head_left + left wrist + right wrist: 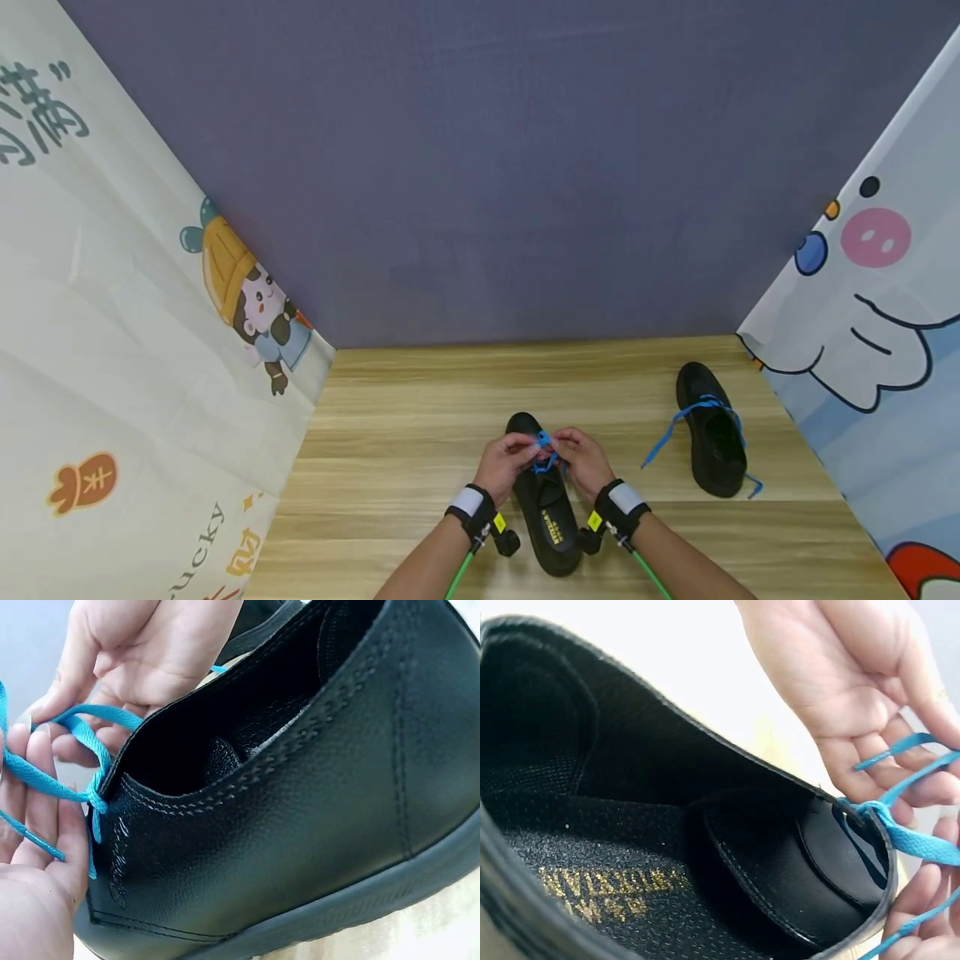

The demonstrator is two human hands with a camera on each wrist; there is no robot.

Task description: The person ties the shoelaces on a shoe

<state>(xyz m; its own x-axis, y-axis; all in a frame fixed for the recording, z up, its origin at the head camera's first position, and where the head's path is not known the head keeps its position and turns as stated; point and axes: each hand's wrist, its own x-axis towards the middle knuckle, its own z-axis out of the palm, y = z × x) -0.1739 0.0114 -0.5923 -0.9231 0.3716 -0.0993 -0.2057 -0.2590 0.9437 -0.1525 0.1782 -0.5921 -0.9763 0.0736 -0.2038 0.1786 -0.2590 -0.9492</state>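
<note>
A black leather shoe (552, 510) lies on the table with its toe pointing away from me. Blue shoelace (543, 439) is threaded through its top, with a crossed knot sitting tight at the eyelets in the left wrist view. My left hand (501, 468) pinches the lace from the left side, a loop and a loose tip lying across its fingers (45, 817). From the right, my right hand (587, 463) pinches the lace (919, 844) between thumb and fingers, and a lace end trails over its palm side. Both hands meet above the shoe's tongue area. Gold lettering marks the insole (607, 889).
A second black shoe (703, 433) stands at the right of the wooden table (390, 467), its blue lace (660, 443) hanging loose on both sides. A grey-purple panel (525, 167) rises behind the table; printed cloths (135, 350) flank it left and right.
</note>
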